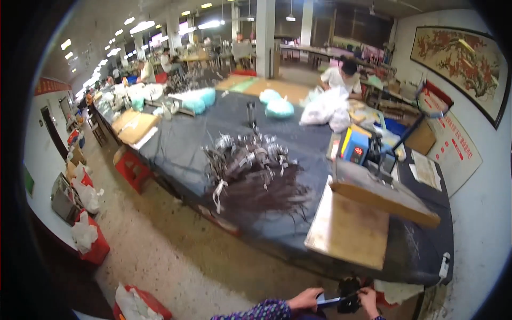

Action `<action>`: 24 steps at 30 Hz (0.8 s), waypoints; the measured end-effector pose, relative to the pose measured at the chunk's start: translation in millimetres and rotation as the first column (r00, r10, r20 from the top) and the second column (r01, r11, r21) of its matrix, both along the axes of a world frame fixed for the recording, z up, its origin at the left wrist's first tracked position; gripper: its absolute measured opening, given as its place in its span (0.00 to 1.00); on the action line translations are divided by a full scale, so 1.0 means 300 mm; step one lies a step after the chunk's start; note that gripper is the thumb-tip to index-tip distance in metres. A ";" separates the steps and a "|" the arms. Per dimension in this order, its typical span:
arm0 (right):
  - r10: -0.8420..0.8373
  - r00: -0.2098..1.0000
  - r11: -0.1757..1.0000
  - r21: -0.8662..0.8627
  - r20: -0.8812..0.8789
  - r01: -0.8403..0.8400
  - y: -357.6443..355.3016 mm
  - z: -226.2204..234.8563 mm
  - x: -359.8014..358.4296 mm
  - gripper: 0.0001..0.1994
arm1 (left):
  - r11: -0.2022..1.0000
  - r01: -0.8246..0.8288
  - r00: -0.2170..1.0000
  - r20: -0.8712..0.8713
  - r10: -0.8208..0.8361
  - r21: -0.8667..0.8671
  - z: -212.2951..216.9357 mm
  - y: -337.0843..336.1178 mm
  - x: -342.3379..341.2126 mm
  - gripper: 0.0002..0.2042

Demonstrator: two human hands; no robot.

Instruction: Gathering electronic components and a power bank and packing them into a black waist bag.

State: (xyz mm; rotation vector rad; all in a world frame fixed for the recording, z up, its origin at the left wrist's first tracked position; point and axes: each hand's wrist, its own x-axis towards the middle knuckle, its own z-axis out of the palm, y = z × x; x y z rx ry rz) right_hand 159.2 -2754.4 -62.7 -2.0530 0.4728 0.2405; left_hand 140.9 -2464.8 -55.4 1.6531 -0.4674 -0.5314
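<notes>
At the lower edge, in front of the table, my left hand [305, 300] is closed on a pale, bluish-white flat piece [326, 300]; its kind is too small to tell. My right hand [367, 297] is to its right, fingers pinched at a dark thin strip. Between the two hands hangs a black bundle [349, 304], close to my right fingers. Farther up, a large heap of dark brown strands [256, 176] bound with grey and white ties lies on the dark-covered table [176, 154].
A wooden board [352, 229] lies at the near right of the table, below a slanted panel [384, 194] and a blue-and-yellow device [354, 145]. Plastic bags [325, 109] stand near a seated person [343, 77]. A red stool [133, 168] and red bins [93, 240] stand left.
</notes>
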 end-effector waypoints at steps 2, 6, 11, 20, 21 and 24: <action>0.070 0.996 0.998 0.007 -0.052 -0.070 0.090 -0.143 0.062 0.05 | 0.989 -0.072 0.997 0.030 0.069 0.126 0.032 0.188 0.072 0.21; 0.279 0.960 0.960 0.039 -0.017 -0.278 0.479 0.029 0.127 0.08 | 0.982 -0.152 0.986 -0.050 0.159 0.116 -0.068 0.423 0.049 0.27; 0.265 0.964 0.925 0.275 0.027 -0.262 0.844 0.087 0.214 0.03 | 0.956 -0.172 0.974 -0.103 0.201 0.237 0.038 0.690 0.077 0.37; 0.230 0.940 0.947 0.165 0.251 -0.276 1.316 0.135 0.509 0.01 | 0.885 -0.332 0.940 0.035 0.340 0.325 0.179 1.162 0.287 0.37; 0.232 0.926 0.952 0.126 0.297 -0.279 1.368 0.138 0.567 0.01 | 0.863 -0.346 0.936 0.072 0.345 0.367 0.206 1.219 0.332 0.37; 0.205 0.950 0.948 0.195 0.234 -0.253 1.498 0.095 0.686 0.01 | 0.901 -0.318 0.942 -0.010 0.336 0.296 0.119 1.364 0.410 0.40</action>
